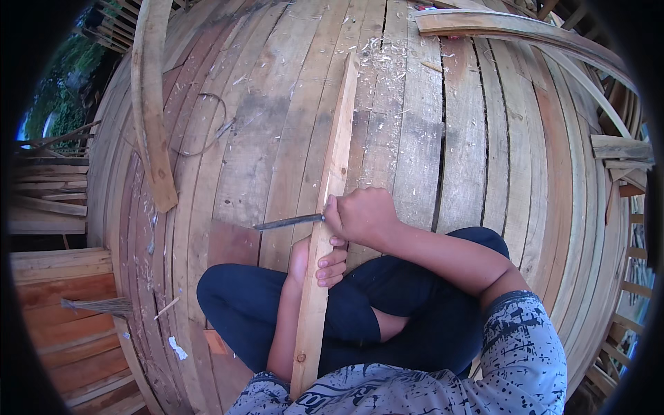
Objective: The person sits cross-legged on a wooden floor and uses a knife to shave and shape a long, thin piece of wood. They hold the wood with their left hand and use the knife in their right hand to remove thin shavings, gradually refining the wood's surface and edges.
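Observation:
A long pale wooden batten (335,162) slants from my lap out over the plank floor, a few knots showing along it. My left hand (328,266) is closed around it from beneath, fingers wrapped over its right side. Just beyond that grip, my right hand (363,218) makes a fist on the right of the batten. It holds a narrow dark metal blade (287,223), which lies across the wood and sticks out to the left. The handle is hidden inside the fist, and I cannot tell whether the blade touches the batten.
I sit cross-legged on the plank floor (242,159), where wood shavings (387,62) are scattered. A thick curved board (153,117) lies at the left; more curved boards (512,26) rest at the far right. A straw broom (100,305) is at the lower left.

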A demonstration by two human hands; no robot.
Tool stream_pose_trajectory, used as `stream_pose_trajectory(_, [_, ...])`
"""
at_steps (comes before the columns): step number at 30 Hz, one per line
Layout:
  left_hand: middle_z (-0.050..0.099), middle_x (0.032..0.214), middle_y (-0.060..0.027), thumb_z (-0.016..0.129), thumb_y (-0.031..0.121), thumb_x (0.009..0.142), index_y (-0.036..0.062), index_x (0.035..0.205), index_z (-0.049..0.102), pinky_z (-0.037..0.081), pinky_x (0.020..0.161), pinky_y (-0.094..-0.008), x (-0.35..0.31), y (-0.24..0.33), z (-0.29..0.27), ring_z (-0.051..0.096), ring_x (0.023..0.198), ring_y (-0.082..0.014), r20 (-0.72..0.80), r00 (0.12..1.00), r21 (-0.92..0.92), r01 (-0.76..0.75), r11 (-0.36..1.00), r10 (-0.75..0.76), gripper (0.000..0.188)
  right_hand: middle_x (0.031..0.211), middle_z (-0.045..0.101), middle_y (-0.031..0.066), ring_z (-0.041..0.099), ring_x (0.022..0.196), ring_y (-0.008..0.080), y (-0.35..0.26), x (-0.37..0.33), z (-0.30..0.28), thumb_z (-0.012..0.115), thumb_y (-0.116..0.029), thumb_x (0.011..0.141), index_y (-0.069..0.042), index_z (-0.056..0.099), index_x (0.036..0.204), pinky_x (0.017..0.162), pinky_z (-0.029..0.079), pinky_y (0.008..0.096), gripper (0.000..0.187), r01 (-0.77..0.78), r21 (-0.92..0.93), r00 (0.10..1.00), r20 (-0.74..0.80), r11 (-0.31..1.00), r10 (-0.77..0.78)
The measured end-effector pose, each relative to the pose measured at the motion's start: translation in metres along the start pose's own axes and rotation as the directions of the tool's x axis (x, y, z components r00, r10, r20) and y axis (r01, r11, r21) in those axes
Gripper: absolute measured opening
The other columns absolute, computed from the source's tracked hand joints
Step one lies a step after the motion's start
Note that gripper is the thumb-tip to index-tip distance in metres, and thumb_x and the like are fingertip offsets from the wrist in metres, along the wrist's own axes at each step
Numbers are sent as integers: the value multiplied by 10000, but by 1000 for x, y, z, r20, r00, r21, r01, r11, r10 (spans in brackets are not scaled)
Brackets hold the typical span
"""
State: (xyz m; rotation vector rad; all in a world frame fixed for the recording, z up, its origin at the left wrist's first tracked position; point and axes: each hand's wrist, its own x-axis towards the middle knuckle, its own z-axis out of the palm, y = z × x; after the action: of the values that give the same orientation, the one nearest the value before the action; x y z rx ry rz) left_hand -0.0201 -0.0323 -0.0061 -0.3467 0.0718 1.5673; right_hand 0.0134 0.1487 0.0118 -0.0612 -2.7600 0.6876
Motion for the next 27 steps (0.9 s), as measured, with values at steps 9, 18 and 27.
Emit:
stream_pose_trajectory(9, [429, 576, -32, 341, 404, 1007, 112, 953, 482, 385, 373, -318, 4, -3, -1, 431, 415, -167, -49, 999, 92, -5, 996, 10, 329, 456, 547, 170, 572, 400, 339, 5, 10, -13, 504, -297, 903, -68, 623, 496, 454, 477, 463, 482, 72, -25, 995, 66, 997, -70])
stream_pose_trajectory(18, [434, 587, -35, 342, 402, 1009, 113, 951, 475, 383, 380, -305, 4, -3, -2, 433, 422, -163, -63, 998, 89, -1, 996, 7, 324, 438, 529, 167, 571, 395, 336, 16, 3, -9, 524, -300, 881, -61, 613, 478, 437, 473, 438, 477, 15, -37, 999, 36, 999, -13])
stream_pose_trajectory(27, [434, 594, -37, 346, 398, 1012, 113, 963, 477, 387, 385, -315, 7, -2, 1, 430, 422, -170, -98, 995, 30, -6, 1000, 9, 317, 415, 495, 154, 523, 367, 350, 38, 8, 2, 529, -296, 870, -50, 538, 436, 409, 439, 441, 499, 32, -13, 996, -84, 999, -33])
